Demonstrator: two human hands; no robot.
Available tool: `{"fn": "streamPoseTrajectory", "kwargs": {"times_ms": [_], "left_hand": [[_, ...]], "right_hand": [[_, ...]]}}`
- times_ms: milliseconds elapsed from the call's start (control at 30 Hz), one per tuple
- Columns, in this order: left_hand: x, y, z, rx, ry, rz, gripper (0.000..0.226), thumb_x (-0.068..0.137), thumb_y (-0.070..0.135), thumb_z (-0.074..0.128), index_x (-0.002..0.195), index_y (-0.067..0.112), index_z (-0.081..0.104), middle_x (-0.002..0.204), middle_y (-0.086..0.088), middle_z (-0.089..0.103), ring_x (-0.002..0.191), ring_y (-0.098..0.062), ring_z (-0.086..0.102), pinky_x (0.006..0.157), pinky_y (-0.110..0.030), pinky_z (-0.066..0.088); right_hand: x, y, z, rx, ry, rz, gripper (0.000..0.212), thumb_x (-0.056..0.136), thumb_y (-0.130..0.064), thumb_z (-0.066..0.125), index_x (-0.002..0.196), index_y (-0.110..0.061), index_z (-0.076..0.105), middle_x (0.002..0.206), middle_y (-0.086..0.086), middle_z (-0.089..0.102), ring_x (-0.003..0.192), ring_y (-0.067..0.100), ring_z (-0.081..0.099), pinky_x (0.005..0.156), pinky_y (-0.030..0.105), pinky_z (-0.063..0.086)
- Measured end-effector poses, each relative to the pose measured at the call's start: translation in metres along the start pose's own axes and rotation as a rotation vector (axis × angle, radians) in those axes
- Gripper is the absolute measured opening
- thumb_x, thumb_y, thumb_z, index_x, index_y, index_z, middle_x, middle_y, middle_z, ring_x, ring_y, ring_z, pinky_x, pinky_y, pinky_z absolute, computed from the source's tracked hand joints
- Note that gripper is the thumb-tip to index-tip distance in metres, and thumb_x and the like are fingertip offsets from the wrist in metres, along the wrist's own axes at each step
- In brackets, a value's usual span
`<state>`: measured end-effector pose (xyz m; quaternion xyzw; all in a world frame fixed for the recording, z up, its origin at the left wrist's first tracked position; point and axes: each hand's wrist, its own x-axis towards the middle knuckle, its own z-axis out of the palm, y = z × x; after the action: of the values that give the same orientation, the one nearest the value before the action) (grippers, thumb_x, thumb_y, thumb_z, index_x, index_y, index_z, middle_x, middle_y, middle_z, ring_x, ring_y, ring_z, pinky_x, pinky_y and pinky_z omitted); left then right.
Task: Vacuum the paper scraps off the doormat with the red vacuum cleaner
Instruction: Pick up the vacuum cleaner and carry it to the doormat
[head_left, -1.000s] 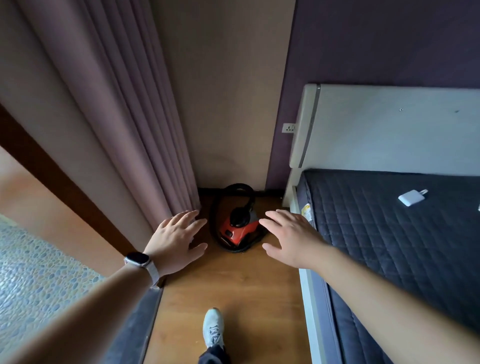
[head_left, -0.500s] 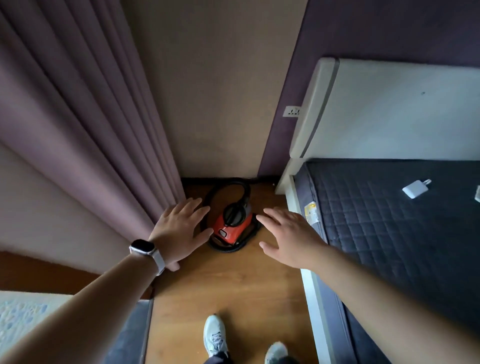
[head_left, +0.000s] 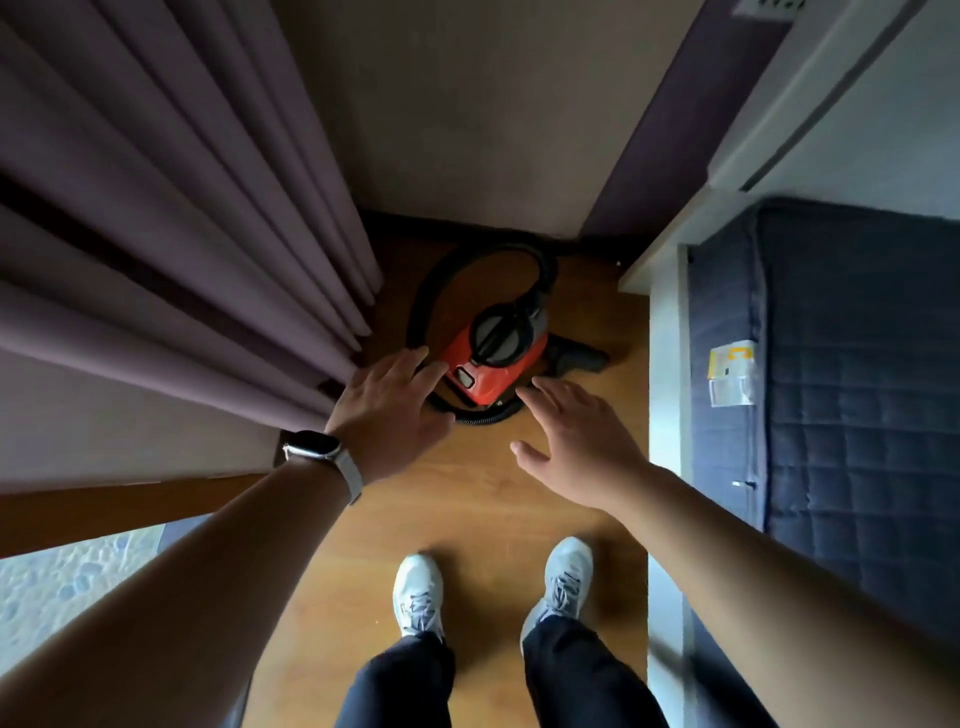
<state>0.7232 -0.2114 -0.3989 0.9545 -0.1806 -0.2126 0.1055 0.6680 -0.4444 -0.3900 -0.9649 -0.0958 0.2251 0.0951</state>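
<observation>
My two hands, left hand (head_left: 387, 415) and right hand (head_left: 579, 447), were spread open, empty, one red vacuum cleaner (head_left: 493, 364) at twelve o'clock.

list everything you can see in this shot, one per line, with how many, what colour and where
vacuum cleaner: one, red with a grey and black top, on the floor in the corner
hose: one, black, looped around the vacuum cleaner
curtain: one, mauve, hanging at left
floor: one, orange-brown wood, centre
mattress: one, dark grey quilted, at right
label: one, yellow and white, on the mattress side
watch: one, silver with pale band, on the left wrist
shoes: two, light grey, bottom centre
left hand: one, open, fingers spread, beside the vacuum cleaner
right hand: one, open, reaching toward the vacuum cleaner
</observation>
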Motion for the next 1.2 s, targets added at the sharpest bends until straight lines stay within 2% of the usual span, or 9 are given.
{"fn": "streamPoseTrajectory", "kwargs": {"times_ms": [267,367,567,700,767,867,1000,1133,1200], "left_hand": [[0.087,-0.054,0.173,-0.018,0.006,-0.139,0.067,0.086,0.058,0.045,0.146,0.028,0.041,0.155,-0.003,0.036,0.14,-0.027,0.034,0.111,-0.046,0.032],[0.117,-0.078,0.234,-0.098,0.036,-0.245,0.058,0.089,0.05,0.056,0.142,0.028,0.046,0.148,0.0,0.045,0.134,-0.025,0.042,0.107,-0.042,0.038],[0.162,-0.116,0.319,-0.205,0.069,-0.431,0.051,0.089,0.049,0.056,0.137,0.031,0.049,0.141,0.001,0.05,0.127,-0.027,0.049,0.099,-0.041,0.044],[0.19,-0.136,0.352,-0.433,0.154,-0.588,0.059,0.089,0.05,0.058,0.14,0.023,0.046,0.138,-0.005,0.055,0.122,-0.028,0.055,0.096,-0.037,0.046],[0.203,-0.142,0.362,-0.654,0.147,-0.667,0.063,0.087,0.046,0.063,0.14,0.019,0.043,0.127,-0.005,0.061,0.107,-0.023,0.061,0.082,-0.031,0.047],[0.217,-0.143,0.377,-0.857,0.134,-0.701,0.053,0.079,0.046,0.07,0.12,0.018,0.053,0.1,-0.002,0.067,0.084,-0.016,0.064,0.062,-0.03,0.048],[0.225,-0.146,0.393,-1.004,0.11,-0.669,0.068,0.056,0.064,0.065,0.112,0.026,0.059,0.101,-0.001,0.072,0.09,-0.02,0.069,0.083,-0.044,0.058],[0.219,-0.125,0.382,-1.03,0.1,-0.575,0.029,0.08,0.046,0.072,0.093,0.022,0.063,0.092,-0.005,0.07,0.079,-0.021,0.064,0.081,-0.042,0.056],[0.219,-0.115,0.373,-1.083,0.143,-0.525,0.022,0.084,0.041,0.071,0.094,0.023,0.063,0.093,-0.005,0.071,0.084,-0.022,0.068,0.08,-0.041,0.058]], "right_hand": [[0.119,0.05,0.163,0.048,-0.041,-0.086,0.069,0.096,-0.055,0.045,0.153,-0.023,0.025,0.158,0.0,0.025,0.144,0.023,0.026,0.115,0.043,0.032],[0.159,0.062,0.222,0.082,-0.045,-0.115,0.069,0.095,-0.054,0.048,0.153,-0.022,0.028,0.157,0.001,0.028,0.143,0.022,0.029,0.113,0.042,0.036],[0.23,0.071,0.317,0.126,-0.026,-0.176,0.069,0.094,-0.051,0.051,0.152,-0.018,0.03,0.154,0.004,0.033,0.14,0.024,0.034,0.112,0.041,0.037],[0.264,0.069,0.356,0.169,-0.031,-0.165,0.07,0.095,-0.049,0.053,0.153,-0.018,0.028,0.156,0.005,0.032,0.141,0.025,0.034,0.114,0.04,0.035],[0.275,0.068,0.369,0.179,-0.045,-0.163,0.071,0.095,-0.048,0.053,0.154,-0.018,0.026,0.158,0.005,0.029,0.143,0.026,0.033,0.114,0.04,0.033],[0.28,0.07,0.381,0.195,-0.044,-0.153,0.071,0.096,-0.047,0.054,0.154,-0.018,0.026,0.157,0.005,0.03,0.143,0.025,0.033,0.115,0.039,0.032],[0.278,0.073,0.388,0.231,-0.037,-0.135,0.069,0.095,-0.046,0.056,0.151,-0.018,0.028,0.154,0.003,0.034,0.14,0.024,0.037,0.113,0.04,0.037],[0.27,0.078,0.385,0.294,0.008,-0.129,0.06,0.092,-0.045,0.06,0.143,-0.021,0.037,0.141,0.001,0.045,0.127,0.024,0.047,0.102,0.039,0.045],[0.267,0.083,0.383,0.356,0.002,-0.097,0.056,0.09,-0.047,0.061,0.138,-0.024,0.041,0.134,-0.002,0.051,0.12,0.023,0.053,0.097,0.038,0.048]]}}
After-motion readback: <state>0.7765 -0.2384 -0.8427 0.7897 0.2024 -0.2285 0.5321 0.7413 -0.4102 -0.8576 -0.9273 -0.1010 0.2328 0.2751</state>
